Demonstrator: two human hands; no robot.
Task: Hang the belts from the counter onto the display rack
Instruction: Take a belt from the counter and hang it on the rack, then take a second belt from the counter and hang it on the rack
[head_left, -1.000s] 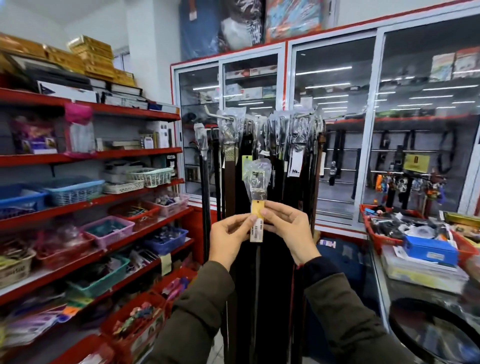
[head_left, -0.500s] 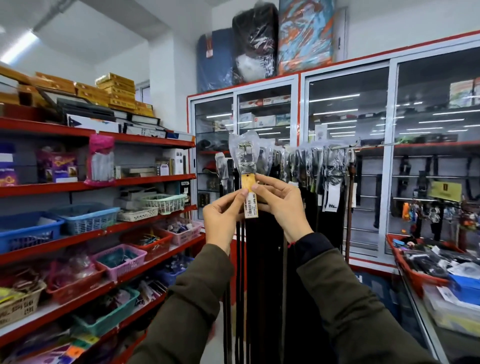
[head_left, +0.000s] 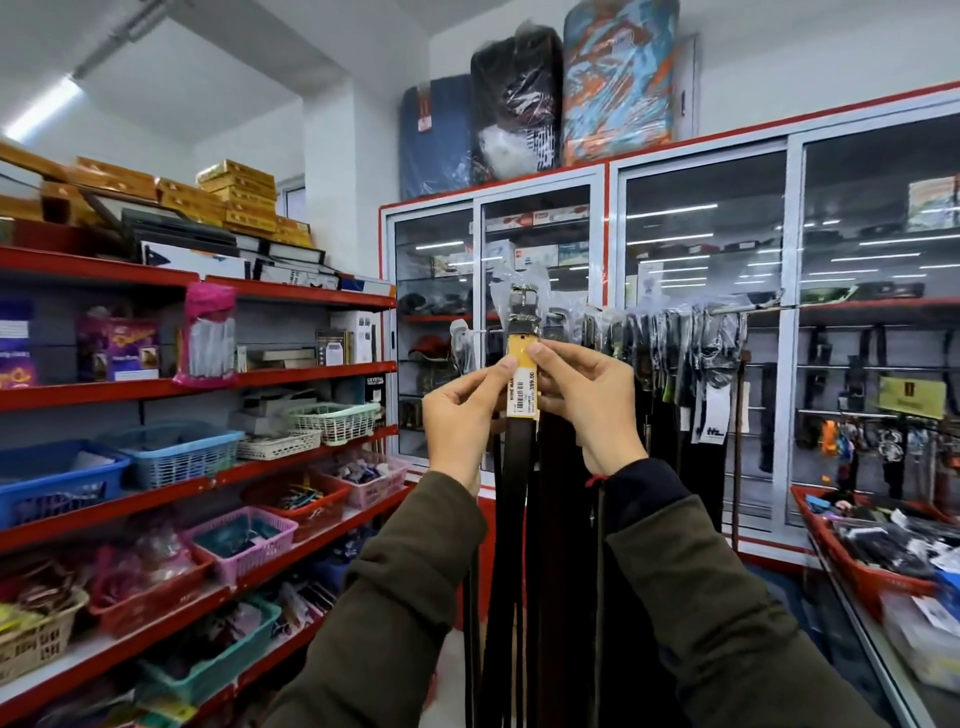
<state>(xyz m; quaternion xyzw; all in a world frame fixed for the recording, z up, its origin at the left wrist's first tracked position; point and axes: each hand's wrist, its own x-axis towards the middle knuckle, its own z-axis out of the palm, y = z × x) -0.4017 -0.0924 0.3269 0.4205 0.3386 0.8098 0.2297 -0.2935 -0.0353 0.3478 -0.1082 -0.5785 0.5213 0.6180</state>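
Observation:
I hold a dark brown belt (head_left: 514, 467) upright in front of me, its plastic-wrapped metal buckle (head_left: 522, 299) on top and a yellow price tag (head_left: 522, 382) just below. My left hand (head_left: 460, 415) pinches the tag's left edge; my right hand (head_left: 592, 400) pinches its right edge. The buckle is level with the rack's metal rail (head_left: 737, 307). Several dark belts (head_left: 670, 364) in plastic wrap hang along that rail, behind and to the right of my hands. Whether the buckle is on a hook I cannot tell.
Red shelves (head_left: 291, 374) with plastic baskets of small goods run along the left. Glass-door cabinets (head_left: 701, 249) stand behind the rack. At the right, a glass counter (head_left: 878, 654) carries a red tray (head_left: 857, 566) of packaged items.
Both hands have lifted the belt higher, bringing the buckle from below the hanging belts up to the rail's level. The head view has tilted upward.

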